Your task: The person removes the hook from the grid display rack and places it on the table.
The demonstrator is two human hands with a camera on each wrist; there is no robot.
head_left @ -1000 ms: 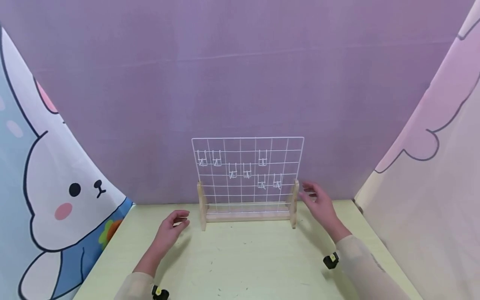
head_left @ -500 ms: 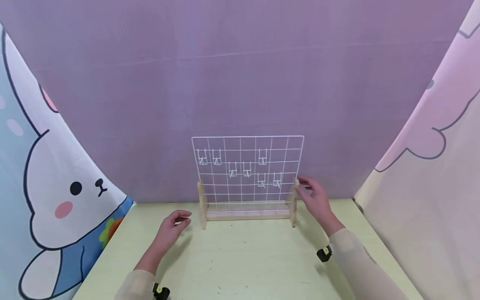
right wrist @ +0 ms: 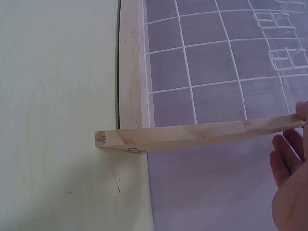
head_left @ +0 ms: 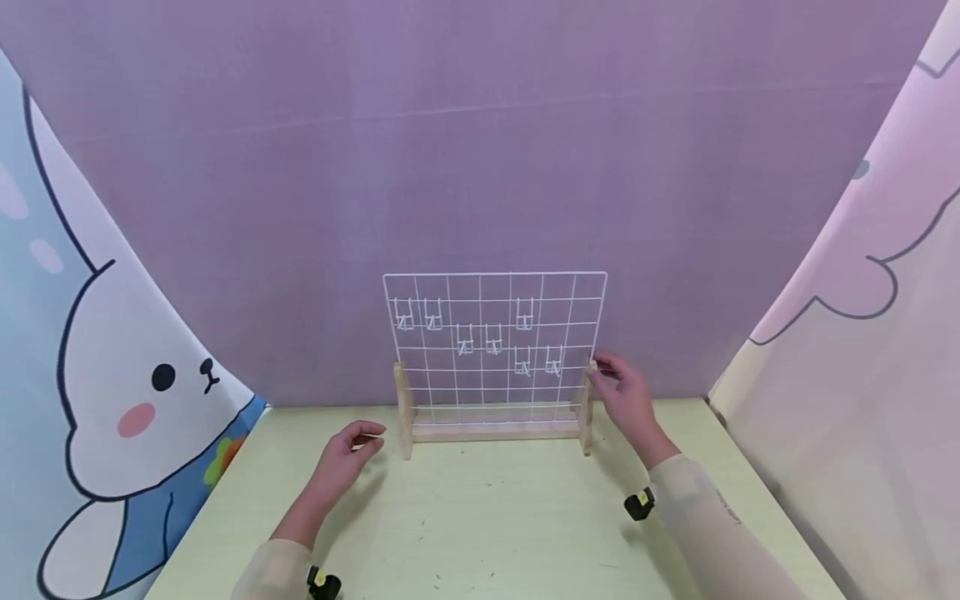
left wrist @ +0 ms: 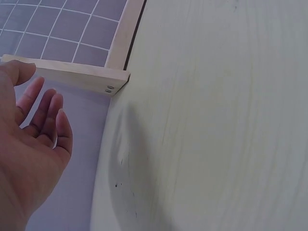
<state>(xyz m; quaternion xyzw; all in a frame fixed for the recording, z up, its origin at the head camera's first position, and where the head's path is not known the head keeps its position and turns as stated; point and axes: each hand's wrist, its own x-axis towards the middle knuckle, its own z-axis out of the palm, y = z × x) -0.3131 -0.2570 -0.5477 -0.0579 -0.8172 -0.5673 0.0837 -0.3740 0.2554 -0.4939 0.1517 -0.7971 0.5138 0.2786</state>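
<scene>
A white wire grid stand (head_left: pixel 495 389) with a wooden base and two side posts stands toward the back of the table. Several white wire hooks (head_left: pixel 465 343) hang on its grid. My right hand (head_left: pixel 626 404) holds the upper end of the right post, thumb at its front edge and fingers behind. In the right wrist view the thumb lies against the tip of that wooden post (right wrist: pixel 202 134). My left hand (head_left: pixel 341 458) hovers left of the stand, fingers loosely bent, holding nothing. The left wrist view has it just beside the left post (left wrist: pixel 72 70), apart from it.
The pale yellow table (head_left: pixel 525 517) carries small dark marks in front of the stand. Behind it hangs a purple cloth (head_left: pixel 480 167). Printed cloths flank both sides, with a rabbit (head_left: pixel 150 417) on the left. A small black device (head_left: pixel 639 504) sits at the right wrist.
My right hand has moved left and taken hold of the right post's top. The left hand has drifted slightly right, toward the stand. The stand has stayed practically in place.
</scene>
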